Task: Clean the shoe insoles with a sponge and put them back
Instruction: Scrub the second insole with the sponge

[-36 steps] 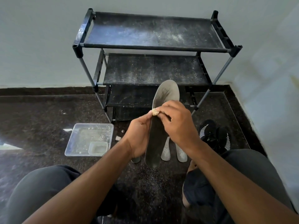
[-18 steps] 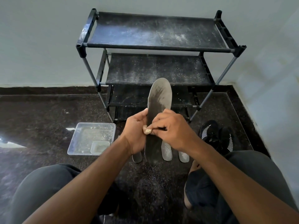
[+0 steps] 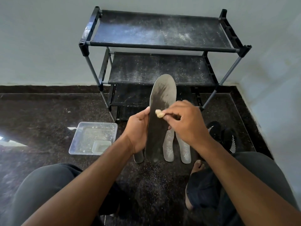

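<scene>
shoe rack [image 3: 162,46], three dusty shelves, against wall. clear tray [image 3: 93,137] on floor at left. floor insoles [image 3: 169,147]: three, behind the hands. black shoes [image 3: 223,134]: two, at right by the wall. held insole [image 3: 160,118]: upright, left hand [image 3: 138,132] gripping its edge. sponge [image 3: 159,113]: pinched by right hand [image 3: 187,123], touching the insole's face.

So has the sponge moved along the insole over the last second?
Yes. The right hand has carried the sponge down the insole, then back up toward the toe, judged against the shoe rack.
</scene>
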